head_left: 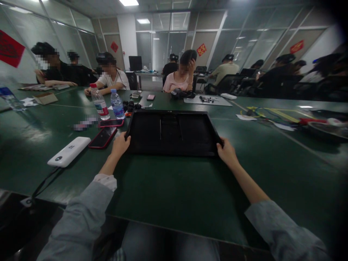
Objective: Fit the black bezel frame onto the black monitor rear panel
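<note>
A shallow black rectangular tray [144, 132] with a raised rim lies in front of me on the green table [174, 192]. Two thin upright lines show on its dark inside. My left hand [121, 143] is closed round its left side, fingers on the rim. On the opposite side my right hand [227, 151] grips the right edge near the front corner, thumb on top. Left of my left hand lies a phone in a red case [103, 137], with a second phone [112, 123] just behind it.
A white power bank [69, 151] with a cable lies at the left. Two water bottles, one red-capped [100, 103] and one blue-capped [117, 105], stand behind the phones. Wires [268, 114] and a round dark pan-like thing [326, 131] are at right. A person [179, 81] sits opposite.
</note>
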